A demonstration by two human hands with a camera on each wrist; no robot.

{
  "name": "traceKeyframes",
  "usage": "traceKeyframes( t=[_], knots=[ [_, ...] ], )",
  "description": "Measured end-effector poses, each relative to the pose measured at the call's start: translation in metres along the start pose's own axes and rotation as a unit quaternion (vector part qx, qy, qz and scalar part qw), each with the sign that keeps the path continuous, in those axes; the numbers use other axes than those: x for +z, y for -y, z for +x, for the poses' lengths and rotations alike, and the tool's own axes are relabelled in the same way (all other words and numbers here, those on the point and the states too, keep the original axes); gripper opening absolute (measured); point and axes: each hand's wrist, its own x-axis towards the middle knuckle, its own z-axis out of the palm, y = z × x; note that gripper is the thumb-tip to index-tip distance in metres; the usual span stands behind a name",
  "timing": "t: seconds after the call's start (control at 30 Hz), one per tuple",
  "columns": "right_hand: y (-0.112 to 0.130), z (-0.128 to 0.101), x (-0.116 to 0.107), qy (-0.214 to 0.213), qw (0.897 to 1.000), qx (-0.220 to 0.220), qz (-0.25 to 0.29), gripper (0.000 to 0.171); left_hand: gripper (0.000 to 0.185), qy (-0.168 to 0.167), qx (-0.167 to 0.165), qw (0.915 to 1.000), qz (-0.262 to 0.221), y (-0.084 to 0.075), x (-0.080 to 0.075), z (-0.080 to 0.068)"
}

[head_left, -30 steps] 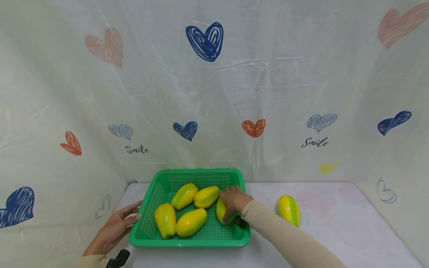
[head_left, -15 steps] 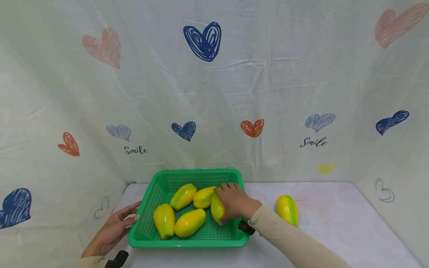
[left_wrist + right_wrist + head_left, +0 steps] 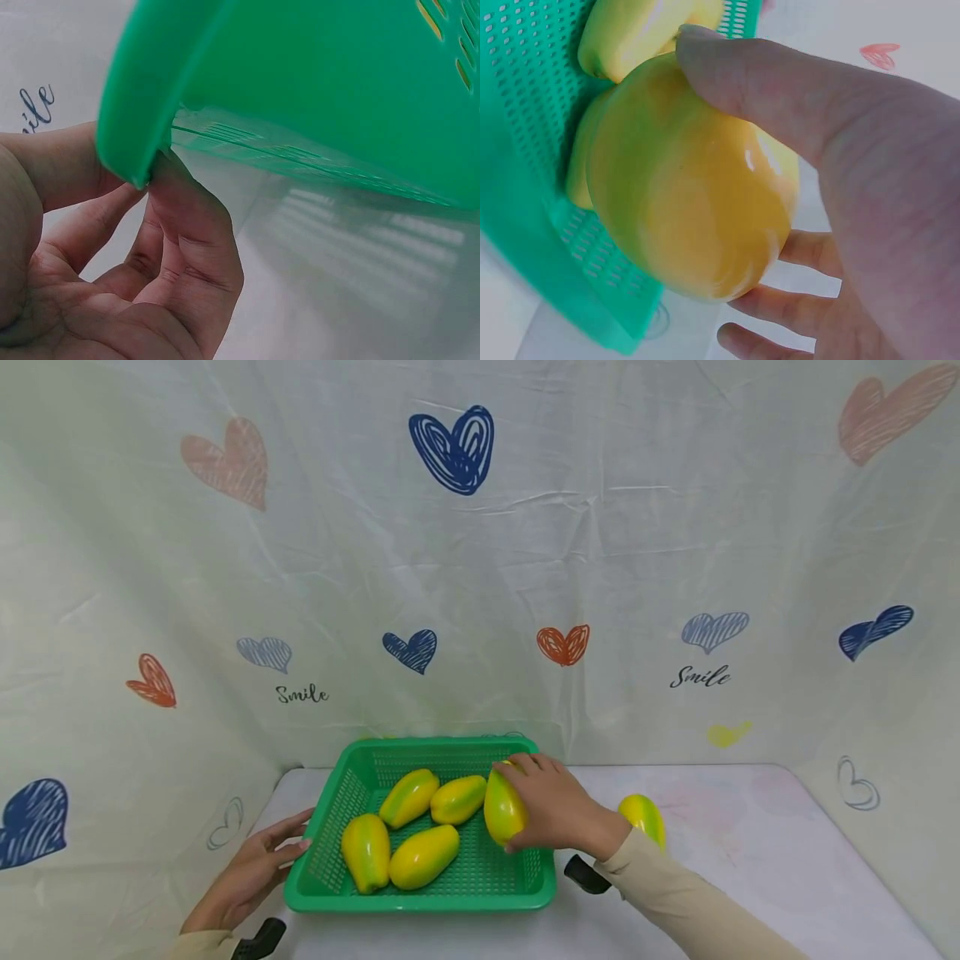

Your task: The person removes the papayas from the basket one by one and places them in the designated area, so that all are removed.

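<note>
While right fingers (image 3: 789, 309) grip papaya (image 3: 694, 187), left fingers (image 3: 196, 217) pinch basket (image 3: 139, 86), clearest from left wrist.

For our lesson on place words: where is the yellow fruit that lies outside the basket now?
In the head view, the yellow fruit lies on the white table, to the right of the green basket, partly hidden behind the right sleeve.

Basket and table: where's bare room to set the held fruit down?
Free: the table right of the loose fruit; front-right floor of the basket, along its right side. Crowded: its left and middle, with four fruits.
</note>
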Motion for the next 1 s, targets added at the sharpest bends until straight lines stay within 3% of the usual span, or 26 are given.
traceKeyframes(
  t=[0.47, 1.0],
  knots=[
    [-0.025, -0.04, -0.025, -0.062, 0.996, 0.065, 0.011, 0.099, 0.069, 0.004, 0.0, 1.0, 0.008, 0.001, -0.002, -0.001],
    [-0.072, -0.092, -0.025, -0.094, 0.986, 0.139, 0.014, 0.101, 0.07, 0.001, 0.001, 1.0, -0.001, 0.001, -0.001, 0.0]
  ],
)
